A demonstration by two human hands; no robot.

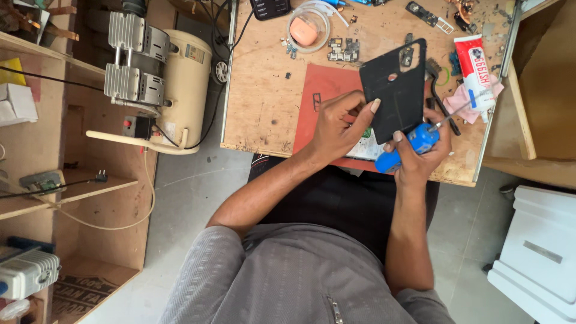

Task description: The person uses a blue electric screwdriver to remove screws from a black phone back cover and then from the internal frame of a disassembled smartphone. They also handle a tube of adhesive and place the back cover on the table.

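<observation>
Even, soft daylight fills the overhead view, brightest on the wooden workbench (pixel 264 90) in the upper centre. Shadows are faint and short. The picture is sharp at centre; straight edges bow at the frame's corners. A white cabinet (pixel 540 252) at lower right nearly washes out.

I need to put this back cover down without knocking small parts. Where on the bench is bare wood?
Bare wood lies left of the red mat, below the round pink case. The far edge and the right side by the white tube are crowded with parts.
</observation>
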